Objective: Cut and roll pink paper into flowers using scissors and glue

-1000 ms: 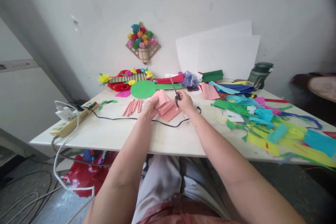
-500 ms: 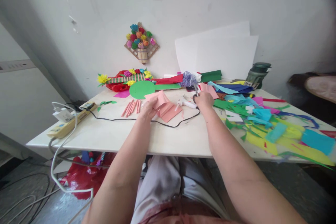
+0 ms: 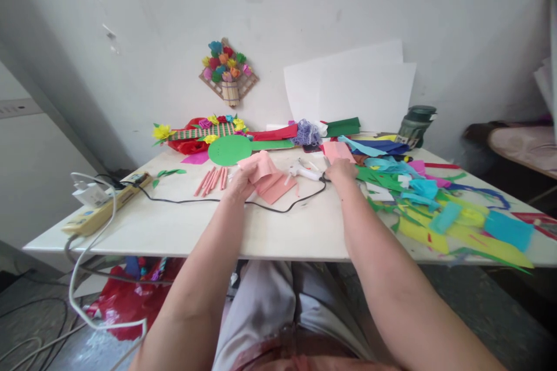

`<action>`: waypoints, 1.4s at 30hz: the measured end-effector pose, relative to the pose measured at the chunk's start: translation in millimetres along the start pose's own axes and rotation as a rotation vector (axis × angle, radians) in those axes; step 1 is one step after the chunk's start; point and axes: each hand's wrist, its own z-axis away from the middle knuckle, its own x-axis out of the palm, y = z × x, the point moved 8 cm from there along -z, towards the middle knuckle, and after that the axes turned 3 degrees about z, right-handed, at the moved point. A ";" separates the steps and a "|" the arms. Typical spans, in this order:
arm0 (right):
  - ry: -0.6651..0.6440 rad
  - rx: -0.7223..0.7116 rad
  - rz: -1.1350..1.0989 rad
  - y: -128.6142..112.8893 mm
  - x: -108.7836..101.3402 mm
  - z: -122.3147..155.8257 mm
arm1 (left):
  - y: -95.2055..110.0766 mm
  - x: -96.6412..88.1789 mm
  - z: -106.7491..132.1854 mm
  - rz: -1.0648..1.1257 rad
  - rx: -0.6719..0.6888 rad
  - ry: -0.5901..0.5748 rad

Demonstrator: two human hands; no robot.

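Head: pink paper (image 3: 273, 183) in left hand (image 3: 238, 184) grip.

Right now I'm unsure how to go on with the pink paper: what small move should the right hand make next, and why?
Probably reach left for the white glue gun: it lies just beside the right hand, while the left hand holds the pink paper.

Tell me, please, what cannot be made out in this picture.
Head view: fingers of the right hand, hidden behind its own back; whether they grip anything is unclear.
Head view: fingertips of the left hand, covered by the pink paper it holds.
Head view: label on the green jar, too small to read.
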 end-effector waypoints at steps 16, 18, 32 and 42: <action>-0.062 -0.199 0.237 -34.0 19.5 -14.8 | -5.6 -2.6 -2.4 -0.014 -0.056 -0.018; -0.057 -0.231 0.242 -34.8 21.1 -15.0 | -6.3 -4.1 -1.6 0.004 -0.079 0.018; 0.020 -0.316 0.214 -35.7 21.8 -16.7 | -7.5 -4.6 5.5 0.065 -0.156 0.124; 0.268 -0.955 -0.460 -103.3 -43.8 46.8 | -6.0 -3.3 7.8 0.002 -0.194 0.104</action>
